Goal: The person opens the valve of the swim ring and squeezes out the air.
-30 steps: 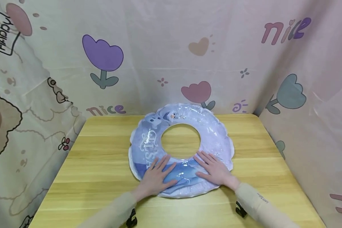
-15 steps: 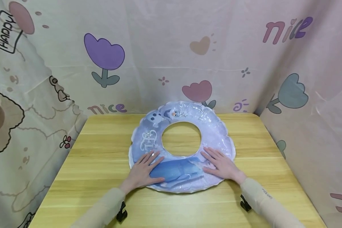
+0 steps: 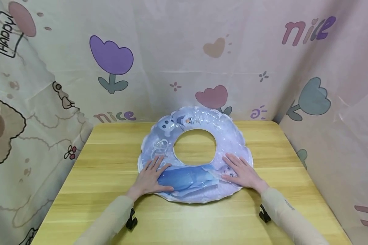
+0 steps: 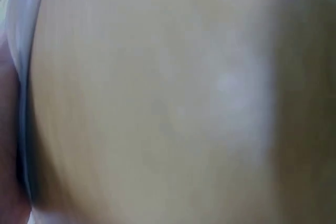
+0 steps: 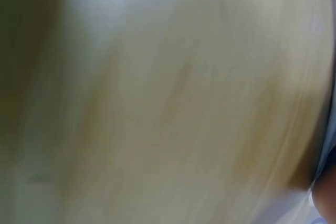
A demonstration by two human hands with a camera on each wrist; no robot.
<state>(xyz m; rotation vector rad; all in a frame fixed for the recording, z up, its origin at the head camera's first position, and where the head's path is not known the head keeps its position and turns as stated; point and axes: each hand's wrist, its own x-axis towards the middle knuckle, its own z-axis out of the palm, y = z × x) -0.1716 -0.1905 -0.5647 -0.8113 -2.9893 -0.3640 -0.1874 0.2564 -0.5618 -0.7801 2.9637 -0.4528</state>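
An inflated swim ring point(image 3: 199, 195), pale blue and lilac with cartoon figures printed on it, lies flat on the table. My left hand point(image 3: 150, 178) rests on its front left part, fingers spread and thumb pointing inward. On the front right part lies my right hand point(image 3: 242, 172), its fingers extended over the plastic beside a printed face. In the left wrist view, only a strip of the ring point(image 4: 26, 30) and part of the hand point(image 4: 8, 145) show at the left edge. The right wrist view is blurred and catches a bit of the hand point(image 5: 326, 195) at the lower right.
The wood-grain table point(image 3: 104, 160) extends around the ring on both sides and in front. Behind it hangs a printed fabric backdrop point(image 3: 168, 44), with more fabric along the left and right. The ring's far edge reaches close to the back fabric.
My hands have moved apart on the ring, the left one leftward and the right one to the right and slightly away. More of the printed figure shows between them. The ring sits slightly farther back.
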